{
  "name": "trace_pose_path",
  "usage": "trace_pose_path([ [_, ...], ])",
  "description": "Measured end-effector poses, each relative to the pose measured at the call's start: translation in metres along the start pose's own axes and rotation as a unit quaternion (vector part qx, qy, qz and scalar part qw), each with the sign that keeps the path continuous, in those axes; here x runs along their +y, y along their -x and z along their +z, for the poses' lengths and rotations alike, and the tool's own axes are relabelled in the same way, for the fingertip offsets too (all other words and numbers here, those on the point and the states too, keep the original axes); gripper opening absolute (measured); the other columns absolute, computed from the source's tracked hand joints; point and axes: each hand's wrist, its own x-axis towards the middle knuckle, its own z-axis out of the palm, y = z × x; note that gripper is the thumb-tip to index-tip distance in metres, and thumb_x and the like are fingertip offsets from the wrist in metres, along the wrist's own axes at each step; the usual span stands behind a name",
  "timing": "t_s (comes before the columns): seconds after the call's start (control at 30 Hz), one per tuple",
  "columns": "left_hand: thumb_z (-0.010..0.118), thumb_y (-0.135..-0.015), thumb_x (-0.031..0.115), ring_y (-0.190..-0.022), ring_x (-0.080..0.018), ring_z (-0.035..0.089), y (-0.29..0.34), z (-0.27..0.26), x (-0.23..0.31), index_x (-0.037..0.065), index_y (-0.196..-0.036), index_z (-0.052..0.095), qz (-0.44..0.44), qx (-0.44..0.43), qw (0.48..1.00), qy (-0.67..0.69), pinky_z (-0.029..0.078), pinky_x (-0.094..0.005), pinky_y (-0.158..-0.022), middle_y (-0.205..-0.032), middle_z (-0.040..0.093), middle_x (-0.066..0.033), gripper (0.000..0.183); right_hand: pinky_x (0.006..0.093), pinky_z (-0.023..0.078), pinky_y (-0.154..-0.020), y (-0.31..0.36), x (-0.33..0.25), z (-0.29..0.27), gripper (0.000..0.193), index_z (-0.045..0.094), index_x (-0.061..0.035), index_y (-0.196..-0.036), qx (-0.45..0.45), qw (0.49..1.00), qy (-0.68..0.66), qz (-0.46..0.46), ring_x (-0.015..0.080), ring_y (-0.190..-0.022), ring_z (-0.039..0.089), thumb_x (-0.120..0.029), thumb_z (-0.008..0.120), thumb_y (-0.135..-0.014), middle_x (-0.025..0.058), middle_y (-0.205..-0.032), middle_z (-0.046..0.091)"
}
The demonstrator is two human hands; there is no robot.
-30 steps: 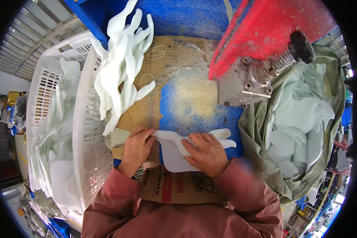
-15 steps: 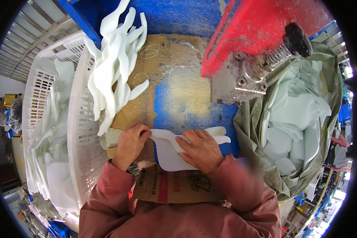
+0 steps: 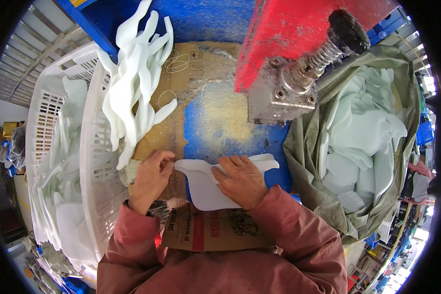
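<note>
A smooth white foam-like piece (image 3: 206,191), with a broad rounded body and narrow ends, lies at the near edge of the work surface. At its left tip, my left hand (image 3: 153,177) is closed, thumb and fingertips pinched together. My right hand (image 3: 240,181) is closed over its middle and right part, fingers bent across the upper edge. Beyond the right fingers a narrow wavy end (image 3: 268,162) sticks out, apparently in two layers. What lies beneath the right palm is hidden.
Slim wavy white strips (image 3: 134,83) are heaped at the far left. A white plastic basket (image 3: 89,161) of pale pieces stands left. A red machine head (image 3: 279,83) with a spring overhangs the far right. A green cloth-lined container (image 3: 301,171) holds more pale pieces.
The whole view has shifted slightly, so the scene sits a little further left. The layered ends beyond my right hand now lie closer together. Both hands stay at the white piece.
</note>
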Motion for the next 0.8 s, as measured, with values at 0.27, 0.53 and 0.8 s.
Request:
trace_pose_path([
  [0.27, 0.075, -0.087, 0.008, -0.086, -0.0376, 0.068, 0.001, 0.050, 0.036, 0.007, -0.106, 0.066, 0.137, -0.050, 0.988, -0.047, 0.056, -0.0477, -0.071, -0.096, 0.067, -0.0120, 0.021, 0.0408, 0.048, -0.087, -0.003, -0.003, -0.009, 0.033, 0.072, -0.0088, -0.111, -0.036, 0.999, 0.018, 0.011, 0.0258, -0.101, 0.060, -0.020, 0.076, -0.080, 0.0075, -0.109, 0.058],
  [0.53, 0.075, -0.087, 0.007, -0.087, -0.0353, 0.067, 0.009, 0.055, 0.032, 0.008, -0.104, 0.071, 0.128, -0.022, 0.991, -0.043, 0.056, -0.0452, -0.075, -0.094, 0.066, -0.0110, 0.017, 0.0396, 0.055, -0.077, 0.047, 0.010, -0.048, 0.028, 0.072, -0.0071, -0.114, 0.014, 0.984, -0.092, 0.154, 0.0274, -0.092, 0.069, -0.013, 0.077, -0.088, 0.0121, -0.104, 0.065],
  [0.8, 0.077, -0.084, 0.004, -0.086, -0.0344, 0.067, 0.014, 0.063, 0.030, 0.005, -0.096, 0.073, 0.162, 0.029, 0.984, -0.070, 0.056, -0.0434, -0.075, -0.093, 0.065, -0.0117, 0.013, 0.0418, 0.056, -0.077, 0.055, 0.033, -0.024, 0.017, 0.069, -0.0034, -0.106, 0.167, 0.906, -0.302, 0.243, 0.0375, -0.092, 0.068, -0.005, 0.072, -0.089, 0.0150, -0.106, 0.065],
])
